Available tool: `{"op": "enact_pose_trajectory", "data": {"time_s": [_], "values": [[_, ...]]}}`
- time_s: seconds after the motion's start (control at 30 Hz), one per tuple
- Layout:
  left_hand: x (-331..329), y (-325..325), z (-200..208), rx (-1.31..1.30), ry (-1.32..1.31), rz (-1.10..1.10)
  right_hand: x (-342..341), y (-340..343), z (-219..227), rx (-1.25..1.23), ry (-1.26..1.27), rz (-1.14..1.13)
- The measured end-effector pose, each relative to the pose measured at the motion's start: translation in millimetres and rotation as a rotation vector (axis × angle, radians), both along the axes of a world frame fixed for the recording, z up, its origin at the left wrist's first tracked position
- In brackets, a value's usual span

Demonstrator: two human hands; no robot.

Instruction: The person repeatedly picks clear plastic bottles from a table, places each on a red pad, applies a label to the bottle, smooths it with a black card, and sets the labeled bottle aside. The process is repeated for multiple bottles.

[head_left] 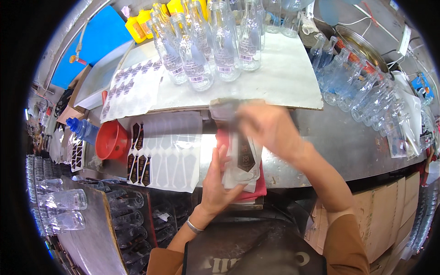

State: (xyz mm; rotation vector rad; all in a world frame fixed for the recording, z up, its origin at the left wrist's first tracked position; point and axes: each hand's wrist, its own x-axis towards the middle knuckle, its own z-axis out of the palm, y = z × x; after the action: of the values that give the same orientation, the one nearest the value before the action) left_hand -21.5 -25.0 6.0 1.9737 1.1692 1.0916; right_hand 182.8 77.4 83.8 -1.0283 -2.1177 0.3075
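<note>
A clear glass bottle (230, 173) lies on a pink-red cloth (260, 187) at the metal bench's front edge, its base towards me. On its upper side is a dark label (246, 158) with a pointed lower end. My left hand (216, 183) is closed around the bottle's lower part, thumb and fingers on either side. Over the neck end, my right hand (270, 128) is blurred by motion, its fingers curled on a smeared greyish thing (224, 110) whose kind I cannot make out.
Left of the bottle lies a label sheet (176, 169), partly used, beside a red bowl (111, 141) and a blue-capped bottle (82, 130). Upright glass bottles (195, 64) crowd a raised white board (279, 78). More bottles (362, 96) lean at right. Cardboard boxes (366, 220) stand below.
</note>
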Motion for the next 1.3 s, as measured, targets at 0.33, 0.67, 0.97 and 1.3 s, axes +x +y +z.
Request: {"op": "enact_pose_trajectory", "data": {"time_s": [0.33, 0.67, 0.97, 1.3], "values": [[0, 0, -2, -0.008, 0.042, -0.03, 18, -22, -9, 0.007, 0.063, 0.057], [-1, 11, 2, -0.307, -0.247, -0.063, 46, -118, -22, -0.524, 0.356, 0.137], [24, 21, -2, -0.276, -0.077, 0.029, 8, -88, -51, -0.834, 0.432, -0.201], [21, 20, -10, -0.24, -0.143, 0.013, 2, -86, -48, -0.814, 0.39, -0.216]]}}
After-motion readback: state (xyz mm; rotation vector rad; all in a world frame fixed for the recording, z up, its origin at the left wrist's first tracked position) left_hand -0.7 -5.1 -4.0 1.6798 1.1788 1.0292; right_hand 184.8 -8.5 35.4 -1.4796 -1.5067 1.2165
